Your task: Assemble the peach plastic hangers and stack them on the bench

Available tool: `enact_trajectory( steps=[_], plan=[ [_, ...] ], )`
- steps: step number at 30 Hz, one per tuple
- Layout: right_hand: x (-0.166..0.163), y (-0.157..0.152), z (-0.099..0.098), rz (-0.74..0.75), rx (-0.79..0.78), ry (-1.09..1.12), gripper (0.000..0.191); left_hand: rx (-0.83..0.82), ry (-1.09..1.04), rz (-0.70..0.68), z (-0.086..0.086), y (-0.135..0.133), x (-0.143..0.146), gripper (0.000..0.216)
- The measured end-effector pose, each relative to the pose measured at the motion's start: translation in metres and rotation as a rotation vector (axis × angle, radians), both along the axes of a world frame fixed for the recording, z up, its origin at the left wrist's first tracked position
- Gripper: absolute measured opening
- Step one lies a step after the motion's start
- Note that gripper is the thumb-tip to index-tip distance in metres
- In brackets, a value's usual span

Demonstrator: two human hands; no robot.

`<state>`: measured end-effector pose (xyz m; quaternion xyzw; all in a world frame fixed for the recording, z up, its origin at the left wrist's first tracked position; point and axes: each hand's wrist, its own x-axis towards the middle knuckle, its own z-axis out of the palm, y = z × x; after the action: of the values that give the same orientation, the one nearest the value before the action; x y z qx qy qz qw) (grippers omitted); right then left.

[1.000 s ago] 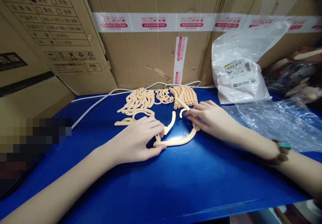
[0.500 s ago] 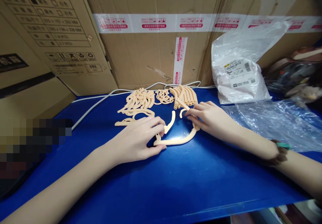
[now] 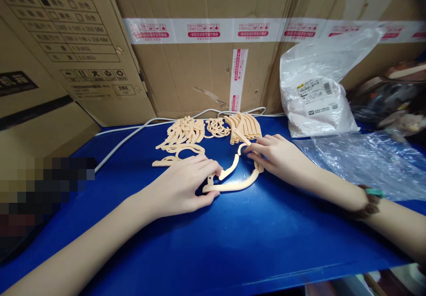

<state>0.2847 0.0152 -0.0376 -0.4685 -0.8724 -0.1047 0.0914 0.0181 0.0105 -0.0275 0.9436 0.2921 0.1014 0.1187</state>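
On the blue table top (image 3: 233, 242) lies a curved peach plastic piece (image 3: 238, 184), with a second shorter curved arm (image 3: 231, 168) hinged to its left end. My left hand (image 3: 181, 185) pinches that left end, fingers closed on both arms. My right hand (image 3: 278, 156) grips the right end of the curved piece, fingers closed around it. Behind the hands lie several more peach plastic parts in small heaps (image 3: 186, 134) and a fanned stack (image 3: 244, 126).
Taped cardboard boxes (image 3: 206, 65) wall in the back and left. A white cable (image 3: 133, 134) runs along the table's rear. A plastic bag with a barcode label (image 3: 316, 96) stands at the right, with crumpled clear film (image 3: 362, 158) in front of it.
The shorter arm has swung down and to the right, its free tip now close to my right hand's fingers. Both hands have stayed almost in place.
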Motion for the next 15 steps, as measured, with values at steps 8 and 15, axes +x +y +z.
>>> enact_trajectory(
  steps=[8,15],
  plan=[
    [-0.0002,-0.0001,-0.0007,-0.028,-0.005,-0.004,0.021,0.009,-0.017,-0.023,-0.0011,0.0004,-0.0002,0.020],
    [0.0005,0.0006,-0.0035,-0.011,-0.010,0.020,0.021,0.033,-0.033,-0.070,-0.0016,-0.0027,0.0020,0.025]
  ],
)
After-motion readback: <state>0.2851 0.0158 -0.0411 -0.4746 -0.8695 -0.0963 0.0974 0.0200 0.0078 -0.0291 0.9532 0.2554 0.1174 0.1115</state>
